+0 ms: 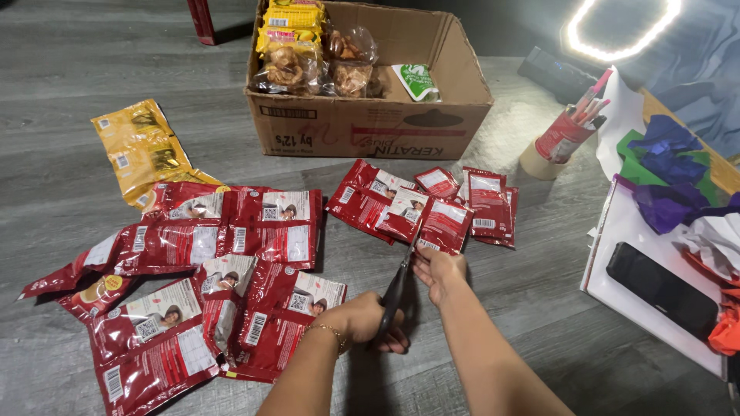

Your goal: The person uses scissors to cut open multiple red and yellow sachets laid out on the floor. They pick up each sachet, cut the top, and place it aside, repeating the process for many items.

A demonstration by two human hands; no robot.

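The left hand [362, 320] is closed through the handles of black scissors [395, 289], whose blades point up and away toward a red sachet [443, 226]. The right hand [439, 271] pinches that sachet by its lower edge, fingers pressed together on the foil, so the sachet sits just above and beyond the right hand, with the blade tips meeting its lower left corner. It lies at the near edge of a small heap of red packets [420, 202] on the grey floor [69, 69]. To the left, well apart from both hands, a wider spread of flattened packs [208, 270] covers the floor (some yellow ones [142, 150] sit at its far end). Behind the heap stands an open cardboard box [370, 123] holding bagged snacks. On the right are a cup of pens [566, 135], crumpled coloured paper [667, 166] and a dark phone [663, 289] on a white board.
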